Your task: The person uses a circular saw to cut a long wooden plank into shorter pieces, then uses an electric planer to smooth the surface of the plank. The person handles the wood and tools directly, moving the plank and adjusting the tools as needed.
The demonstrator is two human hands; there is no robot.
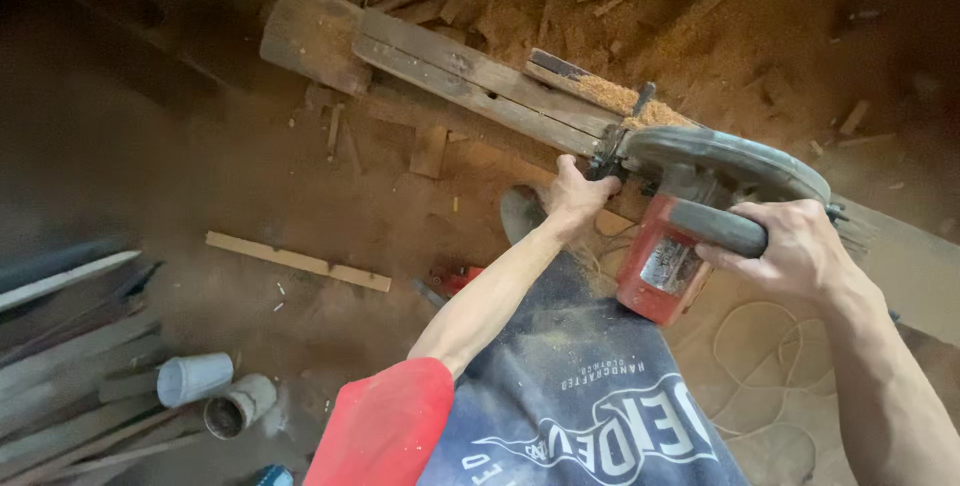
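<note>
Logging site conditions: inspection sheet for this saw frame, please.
Surface: dirt floor coated in sawdust.
Job's things: red circular saw resting on a long weathered plank; sawdust piled on the plank.
Clutter: loose wood strip, offcuts, two short pipe pieces, stacked boards at left.
Hands: left hand on the plank beside the saw; right hand gripping the saw handle.
Cables: pale cord looped on the floor under the saw.
Surroundings: dim; sawdust heap behind the plank.
</note>
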